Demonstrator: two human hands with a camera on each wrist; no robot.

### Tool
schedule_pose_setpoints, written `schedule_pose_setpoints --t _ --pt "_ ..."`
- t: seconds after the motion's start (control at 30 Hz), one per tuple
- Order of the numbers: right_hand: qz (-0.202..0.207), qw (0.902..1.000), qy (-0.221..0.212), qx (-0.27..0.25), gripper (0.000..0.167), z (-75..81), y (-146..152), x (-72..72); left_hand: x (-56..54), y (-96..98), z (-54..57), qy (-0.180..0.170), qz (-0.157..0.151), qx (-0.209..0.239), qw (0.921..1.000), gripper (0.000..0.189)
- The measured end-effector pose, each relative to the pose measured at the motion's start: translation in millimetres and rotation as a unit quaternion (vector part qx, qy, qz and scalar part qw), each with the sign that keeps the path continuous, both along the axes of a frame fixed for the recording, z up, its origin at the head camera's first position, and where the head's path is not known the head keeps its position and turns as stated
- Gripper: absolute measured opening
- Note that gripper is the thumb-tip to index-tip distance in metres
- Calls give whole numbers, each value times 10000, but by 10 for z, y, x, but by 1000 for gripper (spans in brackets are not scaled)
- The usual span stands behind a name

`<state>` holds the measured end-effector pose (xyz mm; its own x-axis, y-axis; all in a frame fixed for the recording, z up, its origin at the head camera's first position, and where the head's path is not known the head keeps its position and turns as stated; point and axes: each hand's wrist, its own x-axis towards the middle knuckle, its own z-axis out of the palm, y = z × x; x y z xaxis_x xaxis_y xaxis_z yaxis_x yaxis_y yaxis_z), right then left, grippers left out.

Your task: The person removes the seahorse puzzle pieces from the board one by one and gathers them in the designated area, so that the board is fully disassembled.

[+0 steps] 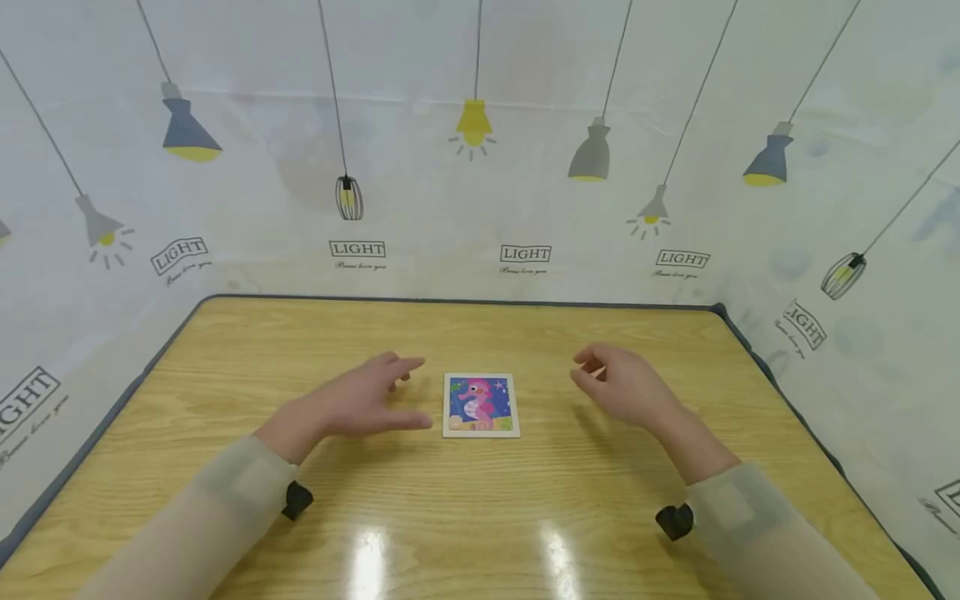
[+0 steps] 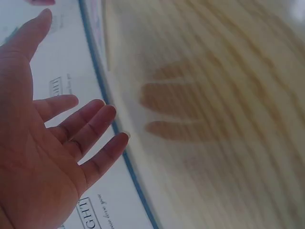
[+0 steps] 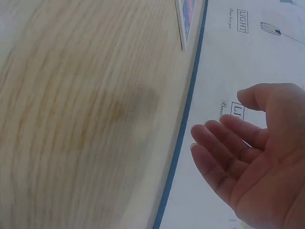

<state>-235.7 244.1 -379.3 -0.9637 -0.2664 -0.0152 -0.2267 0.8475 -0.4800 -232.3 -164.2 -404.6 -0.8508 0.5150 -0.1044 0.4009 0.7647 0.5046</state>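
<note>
A square picture puzzle [image 1: 480,406] with a pink seahorse on a blue sea and a white border lies flat in the middle of the table. Just left of it hovers my left hand [image 1: 367,396], thumb and fingers spread, holding nothing. My right hand [image 1: 624,385] is farther off on the other side, its fingers loosely bent and nothing in them. Both palms show bare in the wrist views, the left hand [image 2: 52,138] and the right hand [image 3: 262,162]. A corner of the puzzle [image 3: 187,19] appears at the top of the right wrist view.
The wooden table [image 1: 480,508] has a dark edge strip [image 1: 465,301]. Behind and beside it hangs a white sheet [image 1: 420,167] printed with lamps. A black wrist device [image 1: 297,500] sits at the left cuff, another black device [image 1: 675,522] at the right.
</note>
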Motion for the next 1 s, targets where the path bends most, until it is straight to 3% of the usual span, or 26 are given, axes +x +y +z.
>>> schedule_pose_setpoints --t 0.17,0.37,0.8,1.0 --pt "14 9999 -151 -84 36 -53 -21 -31 -112 84 -128 -206 -123 -61 9997 102" --pt "-58 9995 -311 -98 32 -98 -151 -70 -191 228 -175 -407 -84 14 9991 104" --pt "15 9994 -330 -76 30 -160 -352 -157 -214 300 -249 -296 2 -170 9994 105" --pt "12 9955 -783 -529 31 -190 -494 -251 -212 318 -240 -323 65 -237 9992 103"
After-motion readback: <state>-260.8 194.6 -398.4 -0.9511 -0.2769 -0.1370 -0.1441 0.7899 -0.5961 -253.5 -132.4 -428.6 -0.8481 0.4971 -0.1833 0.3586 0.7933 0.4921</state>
